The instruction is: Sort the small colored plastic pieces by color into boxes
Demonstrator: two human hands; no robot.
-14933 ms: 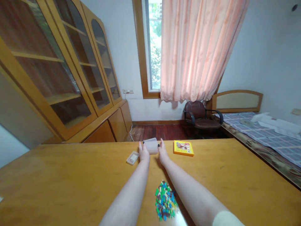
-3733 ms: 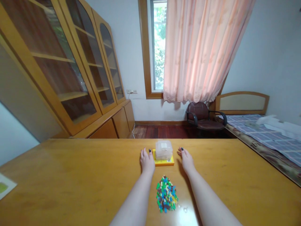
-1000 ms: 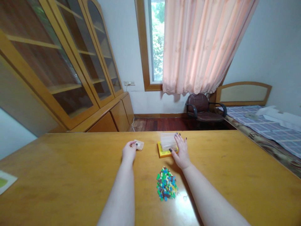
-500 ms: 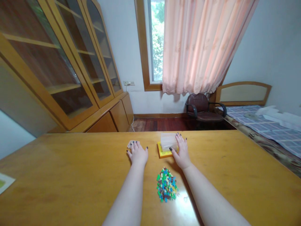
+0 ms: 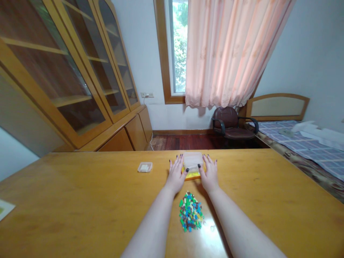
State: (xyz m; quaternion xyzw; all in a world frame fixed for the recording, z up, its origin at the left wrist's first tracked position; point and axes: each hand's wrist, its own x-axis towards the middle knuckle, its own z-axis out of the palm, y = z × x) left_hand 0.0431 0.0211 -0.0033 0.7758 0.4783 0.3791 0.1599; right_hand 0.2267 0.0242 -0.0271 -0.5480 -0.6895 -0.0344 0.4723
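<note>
View from the person's head, looking down along two bare forearms stretched across a wide wooden table [image 5: 80,200]. The left hand [image 5: 176,174] and the right hand [image 5: 210,174] lie palm down and opened wide, with dark-nailed fingers spread and pointing away from the body. Between them stands a small clear plastic box [image 5: 192,160], set on top of a flat yellow pack [image 5: 192,175] whose near edge shows below it. The box sits directly between the two hands, level with the fingers and slightly ahead of the palms. Its long axis runs left to right, so each short end faces one hand. Both hands are equally near it: the left fingers lie along its left end and the right fingers along its right end, with both thumbs angled inward toward its near face. They look to be touching the box or just beside it. Whether they press on it cannot be told. The box has no lid on it. A small clear lid [image 5: 145,167] lies flat on the table well out to the left of the left hand, farther from the right. Behind the hands, toward the body and between the forearms, is a loose heap of tiny coloured bricks [image 5: 190,215], apart from both arms.
</note>
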